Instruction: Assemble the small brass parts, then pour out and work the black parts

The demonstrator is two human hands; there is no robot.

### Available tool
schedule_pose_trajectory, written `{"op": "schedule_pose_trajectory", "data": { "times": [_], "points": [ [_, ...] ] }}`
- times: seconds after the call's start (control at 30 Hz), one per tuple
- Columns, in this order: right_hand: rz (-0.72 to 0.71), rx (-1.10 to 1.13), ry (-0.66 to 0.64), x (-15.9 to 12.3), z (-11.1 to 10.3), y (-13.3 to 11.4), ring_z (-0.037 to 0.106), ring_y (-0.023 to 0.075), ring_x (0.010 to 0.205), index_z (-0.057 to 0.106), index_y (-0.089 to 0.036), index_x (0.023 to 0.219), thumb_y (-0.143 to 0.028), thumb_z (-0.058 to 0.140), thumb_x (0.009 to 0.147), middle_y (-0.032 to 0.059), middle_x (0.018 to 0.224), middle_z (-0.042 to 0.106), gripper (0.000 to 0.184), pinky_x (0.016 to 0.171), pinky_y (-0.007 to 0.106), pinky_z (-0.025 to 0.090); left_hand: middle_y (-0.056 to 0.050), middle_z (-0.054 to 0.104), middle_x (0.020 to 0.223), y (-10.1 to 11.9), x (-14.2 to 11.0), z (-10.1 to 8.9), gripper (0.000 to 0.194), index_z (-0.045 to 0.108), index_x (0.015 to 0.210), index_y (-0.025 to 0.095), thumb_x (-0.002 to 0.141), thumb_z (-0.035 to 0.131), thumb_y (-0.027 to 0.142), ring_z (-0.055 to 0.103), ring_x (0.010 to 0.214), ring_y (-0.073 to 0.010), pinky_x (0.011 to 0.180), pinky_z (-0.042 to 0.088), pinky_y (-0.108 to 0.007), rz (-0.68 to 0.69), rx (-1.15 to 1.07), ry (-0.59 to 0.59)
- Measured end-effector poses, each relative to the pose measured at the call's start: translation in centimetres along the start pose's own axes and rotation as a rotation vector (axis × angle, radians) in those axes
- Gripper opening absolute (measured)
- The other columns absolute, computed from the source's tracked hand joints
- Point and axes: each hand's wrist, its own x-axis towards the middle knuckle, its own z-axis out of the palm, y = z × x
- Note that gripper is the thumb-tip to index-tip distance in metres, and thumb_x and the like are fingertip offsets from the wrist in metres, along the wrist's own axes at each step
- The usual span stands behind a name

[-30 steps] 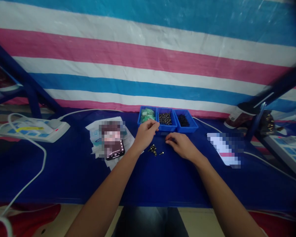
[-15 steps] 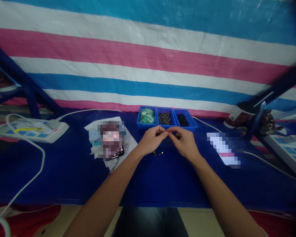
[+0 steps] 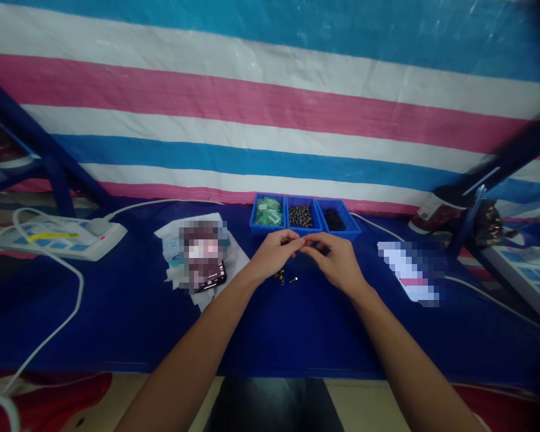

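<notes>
My left hand [image 3: 278, 252] and my right hand [image 3: 333, 257] meet fingertip to fingertip above the blue tabletop [image 3: 297, 336]. Both are closed in a pinch; whatever sits between the fingers is too small and hidden to name. Just below them on the table lie a small brass-coloured pin-like piece [image 3: 294, 279] and a few small brass-coloured parts [image 3: 279, 276]. Behind the hands stand three joined blue bins: one with green-looking small packets [image 3: 269, 212], one with small metal-and-dark parts [image 3: 300, 216], one with black small parts [image 3: 333, 219].
On the left, a phone [image 3: 212, 281] rests on white paper packaging [image 3: 238, 255], near a white power strip [image 3: 67, 237] with cables. To the right are a lit phone [image 3: 402, 270], a cup [image 3: 434, 211] and another power strip [image 3: 528, 276]. Striped sheeting [image 3: 270, 108] hangs behind.
My fingertips have shifted slightly, with the left fingers curling a little differently. The hands otherwise stay in the same place, and a bit more of the small brass-coloured parts shows.
</notes>
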Motion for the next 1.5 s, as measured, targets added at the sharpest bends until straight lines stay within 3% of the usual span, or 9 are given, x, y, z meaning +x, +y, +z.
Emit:
{"op": "schedule_pose_trajectory", "data": {
  "times": [0.13,0.6,0.7,0.77,0.9,1.03,1.17,1.37,1.5],
  "points": [
    [-0.001,0.034,-0.04,0.0,-0.2,-0.2,0.066,0.0183,0.078,0.072,-0.023,0.102,-0.029,0.056,0.091,0.0045,0.095,0.074,0.021,0.066,0.029,0.048,-0.002,0.06,0.075,0.0,0.2,-0.2,0.02,0.061,0.079,0.017,0.088,0.058,0.035,0.052,0.065,-0.0115,0.059,0.039,-0.026,0.014,-0.011,0.006],
    [0.06,0.075,-0.157,0.0,-0.5,-0.5,0.049,0.0118,0.058,0.054,-0.019,0.075,-0.04,0.043,0.098,-0.0017,0.064,0.055,0.033,0.058,0.025,0.037,-0.003,0.06,0.075,0.0,0.2,0.2,0.038,0.06,0.081,0.015,0.091,0.05,0.05,0.055,0.063,-0.0107,0.055,0.039,-0.023,-0.032,-0.126,-0.026],
    [0.104,0.143,-0.162,-0.1,-0.1,-0.3,0.047,0.0114,0.055,0.053,-0.019,0.073,-0.043,0.044,0.097,-0.0028,0.06,0.05,0.035,0.055,0.025,0.036,-0.003,0.06,0.075,-0.1,0.5,-0.1,0.039,0.061,0.087,0.016,0.092,0.047,0.052,0.054,0.06,-0.0103,0.051,0.036,-0.023,-0.037,-0.172,0.107],
    [0.163,0.218,-0.058,-0.1,0.3,0.0,0.049,0.0116,0.055,0.055,-0.02,0.094,-0.044,0.05,0.094,-0.0031,0.067,0.053,0.024,0.053,0.025,0.037,-0.002,0.058,0.074,0.0,0.6,-0.5,0.032,0.061,0.089,0.017,0.092,0.05,0.048,0.051,0.057,-0.0092,0.049,0.034,-0.023,0.028,-0.166,0.29],
    [0.233,0.17,0.085,0.0,0.6,0.8,0.052,0.0124,0.054,0.042,-0.022,0.125,-0.039,0.062,0.086,-0.0024,0.074,0.059,0.047,0.053,0.026,0.04,0.0,0.052,0.07,0.1,0.7,-1.4,0.022,0.057,0.085,0.021,0.091,0.053,0.041,0.044,0.055,-0.0084,0.049,0.034,-0.023,0.176,-0.147,0.596],
    [0.174,-0.032,-0.265,-0.4,0.2,0.8,0.054,0.0129,0.055,0.061,-0.021,0.097,-0.036,0.062,0.086,-0.0028,0.064,0.059,0.019,0.053,0.025,0.037,0.001,0.051,0.07,0.2,0.7,-1.7,0.019,0.054,0.086,0.022,0.09,0.052,0.04,0.044,0.054,-0.0092,0.048,0.035,-0.024,0.182,-0.126,0.628],
    [0.115,-0.072,-0.588,-0.9,0.1,0.7,0.056,0.012,0.057,0.068,-0.022,0.099,-0.035,0.071,0.08,-0.0028,0.067,0.064,0.023,0.053,0.024,0.035,0.001,0.051,0.068,0.1,0.7,-1.5,0.017,0.056,0.086,0.021,0.089,0.053,0.038,0.044,0.054,-0.0093,0.049,0.034,-0.024,0.161,-0.096,0.586],
    [0.056,-0.07,-0.644,-0.9,0.4,0.8,0.06,0.0122,0.064,0.071,-0.022,0.091,-0.025,0.066,0.084,-0.0013,0.074,0.068,0.009,0.059,0.024,0.039,0.001,0.05,0.066,0.3,0.5,-1.1,0.015,0.059,0.083,0.02,0.088,0.056,0.033,0.043,0.055,-0.0088,0.049,0.033,-0.023,0.196,-0.123,0.588],
    [0.064,-0.045,-0.562,-0.8,0.2,0.6,0.059,0.0121,0.063,0.068,-0.02,0.088,-0.027,0.065,0.085,-0.0006,0.074,0.067,0.008,0.057,0.024,0.038,0.002,0.05,0.065,0.4,0.5,-1.0,0.015,0.059,0.082,0.02,0.087,0.056,0.033,0.043,0.055,-0.0091,0.049,0.033,-0.023,0.18,-0.107,0.58]
  ]
}}
